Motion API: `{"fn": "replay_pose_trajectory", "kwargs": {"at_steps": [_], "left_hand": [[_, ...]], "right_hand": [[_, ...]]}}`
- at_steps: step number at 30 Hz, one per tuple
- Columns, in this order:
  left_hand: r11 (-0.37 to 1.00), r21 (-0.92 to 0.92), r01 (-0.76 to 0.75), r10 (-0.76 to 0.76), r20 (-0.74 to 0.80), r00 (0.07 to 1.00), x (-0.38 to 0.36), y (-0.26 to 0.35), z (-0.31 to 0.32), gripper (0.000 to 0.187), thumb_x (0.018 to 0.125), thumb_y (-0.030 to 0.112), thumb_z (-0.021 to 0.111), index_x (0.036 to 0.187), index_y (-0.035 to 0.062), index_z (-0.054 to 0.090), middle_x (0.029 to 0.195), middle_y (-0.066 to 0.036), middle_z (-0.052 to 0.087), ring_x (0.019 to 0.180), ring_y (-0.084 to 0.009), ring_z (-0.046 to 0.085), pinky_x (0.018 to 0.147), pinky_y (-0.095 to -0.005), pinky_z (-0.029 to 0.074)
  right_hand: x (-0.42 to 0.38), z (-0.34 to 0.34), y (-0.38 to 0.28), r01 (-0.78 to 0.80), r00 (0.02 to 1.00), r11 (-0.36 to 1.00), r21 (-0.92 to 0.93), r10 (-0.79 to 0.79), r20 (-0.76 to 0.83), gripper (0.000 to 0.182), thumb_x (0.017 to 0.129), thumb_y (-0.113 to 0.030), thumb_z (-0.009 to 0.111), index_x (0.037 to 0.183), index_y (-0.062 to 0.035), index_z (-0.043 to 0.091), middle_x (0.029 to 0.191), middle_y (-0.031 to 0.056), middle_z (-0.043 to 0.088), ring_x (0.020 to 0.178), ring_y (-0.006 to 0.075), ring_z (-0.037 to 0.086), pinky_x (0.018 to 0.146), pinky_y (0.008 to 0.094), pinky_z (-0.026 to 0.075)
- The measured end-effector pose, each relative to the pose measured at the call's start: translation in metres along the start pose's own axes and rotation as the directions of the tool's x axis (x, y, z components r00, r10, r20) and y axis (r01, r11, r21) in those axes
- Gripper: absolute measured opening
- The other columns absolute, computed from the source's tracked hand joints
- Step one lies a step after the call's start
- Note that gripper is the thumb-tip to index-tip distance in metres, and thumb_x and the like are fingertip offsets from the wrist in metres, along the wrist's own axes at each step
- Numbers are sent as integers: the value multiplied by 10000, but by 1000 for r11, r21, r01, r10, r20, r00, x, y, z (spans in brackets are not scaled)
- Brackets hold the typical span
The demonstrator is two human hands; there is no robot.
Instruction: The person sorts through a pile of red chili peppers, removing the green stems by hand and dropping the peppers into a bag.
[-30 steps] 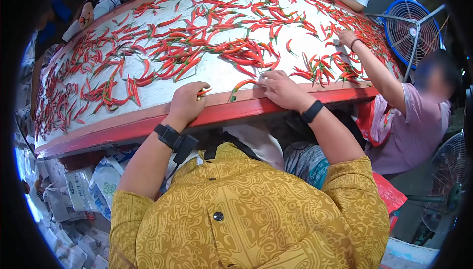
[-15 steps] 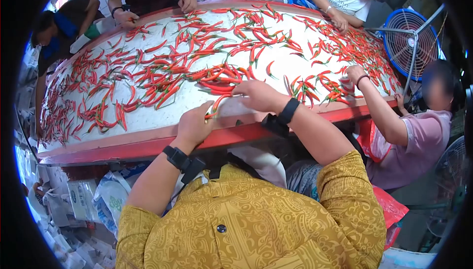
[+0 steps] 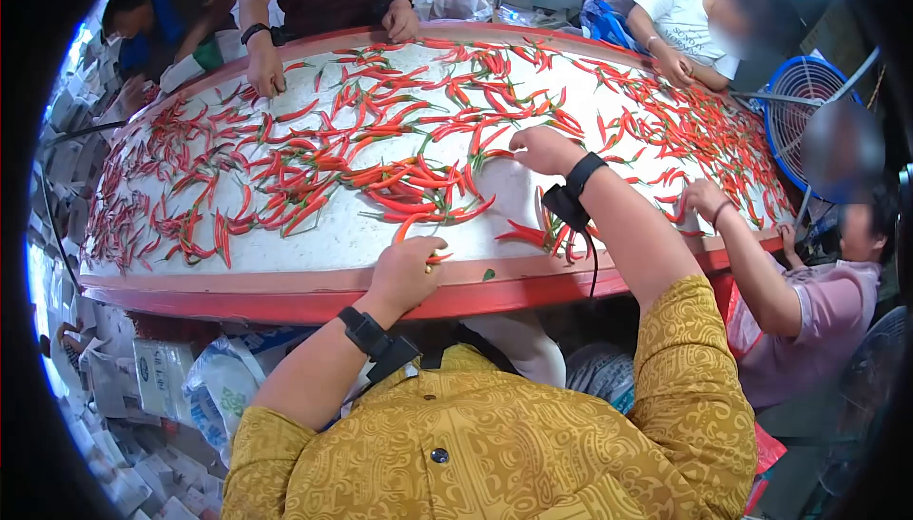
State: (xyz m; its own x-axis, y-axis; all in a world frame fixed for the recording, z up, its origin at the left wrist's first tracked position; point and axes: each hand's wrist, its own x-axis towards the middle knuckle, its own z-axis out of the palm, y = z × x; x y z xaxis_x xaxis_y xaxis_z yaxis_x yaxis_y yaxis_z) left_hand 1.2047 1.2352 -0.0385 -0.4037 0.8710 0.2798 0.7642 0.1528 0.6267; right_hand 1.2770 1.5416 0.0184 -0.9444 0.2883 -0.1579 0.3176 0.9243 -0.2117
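Note:
Red chili peppers [image 3: 385, 187] with green stems lie spread over a white tabletop. My left hand [image 3: 407, 273] rests near the table's front edge, its fingers wrapped round chili peppers; one red pepper [image 3: 409, 225] sticks out above it and a tip shows at its right. Farther in and to the right, my right hand [image 3: 547, 151] has its fingers pinched together at the stem end of a red chili pepper [image 3: 487, 156]. Its fingertips are partly hidden.
The table [image 3: 285, 306] has a raised red rim. Across it, a person's hand [image 3: 266, 73] reaches among the peppers. At the right, another person's hand [image 3: 704, 198] handles peppers beside my right arm. A blue fan [image 3: 808, 111] stands beyond. Plastic bags [image 3: 223, 382] lie below left.
My right hand has moved away from my left hand, farther across the table and to the right. My left hand keeps its hold on peppers. The camera view has shifted slightly.

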Motion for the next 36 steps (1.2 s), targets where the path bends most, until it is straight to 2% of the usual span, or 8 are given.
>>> {"fn": "replay_pose_trajectory", "kwargs": {"at_steps": [5, 12, 17, 19, 25, 30, 35, 36], "left_hand": [[999, -44, -31, 29, -33, 999, 9, 7, 26, 220, 730, 67, 604, 939, 34, 665, 884, -155, 667, 822, -314, 646, 730, -367, 514], [1000, 13, -1, 0, 1, 1000, 23, 35, 52, 197, 740, 147, 605, 907, 57, 659, 842, -153, 652, 808, -326, 629, 708, -413, 500], [1000, -12, 3, -3, 9, 1000, 34, 53, 69, 209, 736, 111, 605, 921, 47, 680, 828, -174, 657, 787, -335, 638, 710, -400, 506], [1000, -11, -15, 15, -4, 1000, 40, 57, 82, 208, 735, 103, 608, 922, 47, 680, 826, -168, 658, 770, -334, 636, 700, -395, 506], [999, 3, 50, -50, 43, 998, 51, 79, 100, 215, 725, 120, 632, 928, 61, 671, 826, -161, 654, 784, -334, 630, 690, -409, 500], [999, 11, 40, -41, 57, 998, 62, 97, 119, 224, 732, 162, 644, 937, 78, 677, 839, -157, 655, 828, -344, 624, 717, -437, 497], [981, 174, 82, -79, -23, 997, 73, 114, 144, 332, 751, 139, 615, 1078, 78, 628, 871, -170, 658, 842, -343, 625, 733, -442, 498], [982, 172, 82, -79, -23, 997, 76, 122, 145, 332, 751, 139, 615, 1078, 78, 628, 871, -170, 658, 842, -343, 625, 733, -442, 498]], "right_hand": [[32, 6, 17, -181, 982, 979, -90, 185, 36, 465, 857, -298, 569, 1223, -13, 548, 1156, 204, 605, 1087, 338, 572, 936, 374, 452], [-6, 24, 14, 336, 937, 942, 1, -334, -101, 346, 847, -274, 537, 1098, -59, 638, 1089, 179, 621, 1006, 353, 582, 889, 413, 461], [-116, -13, 8, 85, 891, 979, 185, -158, 425, 245, 837, -216, 527, 951, -46, 663, 784, 149, 644, 746, 300, 623, 715, 386, 491], [-128, 39, 55, 306, 836, 900, 311, -410, 364, 225, 829, -180, 522, 946, -44, 658, 839, 149, 646, 798, 304, 618, 752, 383, 488], [-149, 36, 73, 465, 864, 876, 132, -415, -286, 322, 776, -98, 591, 1092, -42, 622, 1087, 170, 605, 1032, 342, 553, 924, 413, 442], [-174, -3, 112, -12, 964, 1000, -16, 15, 265, 226, 799, -156, 486, 854, -10, 649, 923, 166, 645, 866, 345, 608, 779, 434, 474], [-192, 10, 158, 0, 997, 982, 190, -16, 80, 234, 800, -146, 499, 923, -11, 645, 915, 162, 645, 847, 345, 605, 794, 437, 473], [-193, 11, 164, 201, 975, 968, 151, -183, -122, 237, 802, -144, 504, 947, -20, 646, 915, 158, 644, 847, 347, 601, 797, 432, 474]]}}
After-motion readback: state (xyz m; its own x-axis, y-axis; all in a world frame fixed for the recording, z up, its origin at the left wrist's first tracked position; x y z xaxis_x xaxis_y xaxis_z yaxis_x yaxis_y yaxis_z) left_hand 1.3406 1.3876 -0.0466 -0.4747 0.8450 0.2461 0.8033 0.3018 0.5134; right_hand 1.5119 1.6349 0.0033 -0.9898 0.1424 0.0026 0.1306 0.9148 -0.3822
